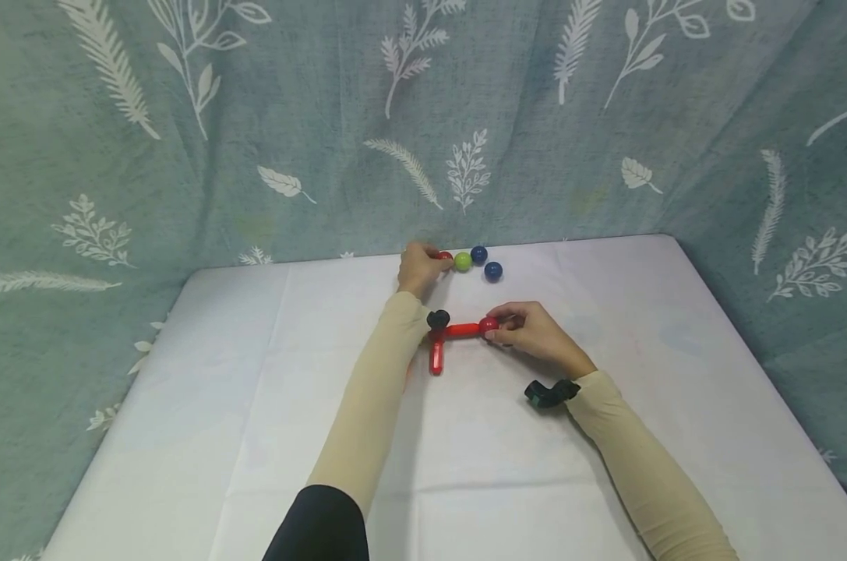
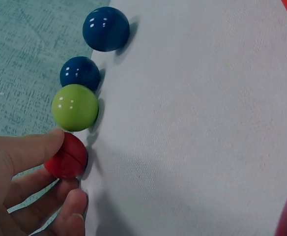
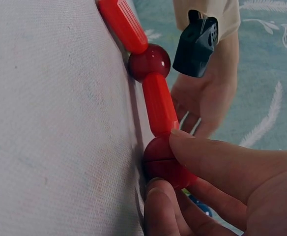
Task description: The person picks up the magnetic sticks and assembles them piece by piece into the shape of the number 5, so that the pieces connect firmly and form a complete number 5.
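At the back edge of the table my left hand [image 1: 418,269] pinches a loose red ball [image 2: 69,158] between thumb and fingers. A green ball [image 2: 75,108] sits right beside it, with two blue balls [image 1: 479,255] close by. Nearer to me, my right hand [image 1: 535,333] holds another red ball [image 3: 159,156] with thumb and fingertips. That ball is at the end of a red rod [image 1: 462,330], whose other end meets a middle red ball [image 3: 153,61]. From there a second red rod [image 1: 436,357] points toward me. The left wrist camera partly hides this joint in the head view.
A white cloth covers the table [image 1: 311,421]. Behind its back edge hangs a leaf-patterned blue-green curtain [image 1: 339,117]. Black cameras are worn on both wrists, the right one [image 1: 551,393] low over the cloth. A bit of red [image 1: 407,375] shows beside the left forearm.
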Action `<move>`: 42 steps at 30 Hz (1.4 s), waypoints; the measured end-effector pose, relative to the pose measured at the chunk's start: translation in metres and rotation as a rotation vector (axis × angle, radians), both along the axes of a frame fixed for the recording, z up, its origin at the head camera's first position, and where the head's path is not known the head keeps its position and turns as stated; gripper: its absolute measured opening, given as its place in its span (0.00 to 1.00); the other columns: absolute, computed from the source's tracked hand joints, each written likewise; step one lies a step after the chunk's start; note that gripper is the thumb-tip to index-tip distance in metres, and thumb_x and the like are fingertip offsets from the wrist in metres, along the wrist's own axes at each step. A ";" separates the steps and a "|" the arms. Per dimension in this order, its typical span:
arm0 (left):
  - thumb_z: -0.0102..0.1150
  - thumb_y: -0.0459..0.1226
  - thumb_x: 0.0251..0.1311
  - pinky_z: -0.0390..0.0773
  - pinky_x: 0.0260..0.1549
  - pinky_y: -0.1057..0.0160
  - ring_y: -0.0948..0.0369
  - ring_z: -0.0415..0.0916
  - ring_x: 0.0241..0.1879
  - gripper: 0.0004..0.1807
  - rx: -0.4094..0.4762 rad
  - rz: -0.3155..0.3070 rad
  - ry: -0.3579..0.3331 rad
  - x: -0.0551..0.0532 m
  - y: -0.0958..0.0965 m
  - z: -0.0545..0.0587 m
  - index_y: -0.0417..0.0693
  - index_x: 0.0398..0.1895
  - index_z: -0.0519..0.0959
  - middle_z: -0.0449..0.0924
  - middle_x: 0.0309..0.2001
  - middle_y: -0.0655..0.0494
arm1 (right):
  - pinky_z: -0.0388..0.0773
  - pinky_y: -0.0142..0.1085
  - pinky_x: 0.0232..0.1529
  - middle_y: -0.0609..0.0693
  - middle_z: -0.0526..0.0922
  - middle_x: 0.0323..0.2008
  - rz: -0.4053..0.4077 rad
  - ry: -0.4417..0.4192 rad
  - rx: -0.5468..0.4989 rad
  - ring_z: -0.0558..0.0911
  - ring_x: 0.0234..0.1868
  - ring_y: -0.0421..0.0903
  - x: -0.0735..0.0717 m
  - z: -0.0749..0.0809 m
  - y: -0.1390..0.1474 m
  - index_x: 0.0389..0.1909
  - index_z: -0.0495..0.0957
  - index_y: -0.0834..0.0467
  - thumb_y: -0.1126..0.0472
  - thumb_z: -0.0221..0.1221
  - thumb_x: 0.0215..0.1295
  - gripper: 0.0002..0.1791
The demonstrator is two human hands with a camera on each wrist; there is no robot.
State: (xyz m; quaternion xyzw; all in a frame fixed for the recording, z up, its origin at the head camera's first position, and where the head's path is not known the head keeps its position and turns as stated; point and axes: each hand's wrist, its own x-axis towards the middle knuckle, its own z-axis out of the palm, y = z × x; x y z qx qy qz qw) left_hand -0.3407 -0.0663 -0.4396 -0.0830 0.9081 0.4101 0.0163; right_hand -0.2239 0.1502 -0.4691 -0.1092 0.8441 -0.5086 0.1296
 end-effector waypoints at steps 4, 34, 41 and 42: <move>0.71 0.43 0.62 0.78 0.59 0.49 0.47 0.82 0.57 0.19 -0.008 -0.002 -0.008 0.002 -0.004 0.002 0.41 0.51 0.85 0.86 0.54 0.44 | 0.78 0.29 0.34 0.59 0.88 0.45 0.002 -0.005 -0.001 0.82 0.35 0.41 0.001 0.001 -0.002 0.59 0.82 0.63 0.62 0.71 0.63 0.24; 0.72 0.49 0.61 0.79 0.59 0.49 0.50 0.83 0.56 0.23 0.052 -0.129 0.012 0.036 -0.039 0.038 0.43 0.52 0.87 0.88 0.52 0.46 | 0.79 0.31 0.36 0.58 0.89 0.44 0.015 -0.008 0.045 0.83 0.35 0.41 0.003 0.004 0.000 0.60 0.81 0.62 0.59 0.70 0.65 0.24; 0.71 0.50 0.62 0.78 0.61 0.47 0.49 0.81 0.58 0.23 0.072 -0.143 0.025 0.062 -0.053 0.047 0.44 0.53 0.86 0.87 0.53 0.46 | 0.79 0.31 0.37 0.60 0.87 0.50 0.012 -0.004 0.056 0.83 0.36 0.41 0.004 0.004 -0.001 0.61 0.81 0.62 0.58 0.69 0.66 0.24; 0.71 0.50 0.62 0.78 0.61 0.47 0.49 0.81 0.58 0.23 0.065 -0.145 0.030 0.067 -0.055 0.047 0.45 0.53 0.86 0.87 0.53 0.46 | 0.79 0.31 0.37 0.60 0.87 0.50 0.010 -0.004 0.060 0.83 0.37 0.42 0.004 0.005 -0.002 0.61 0.81 0.62 0.58 0.69 0.66 0.24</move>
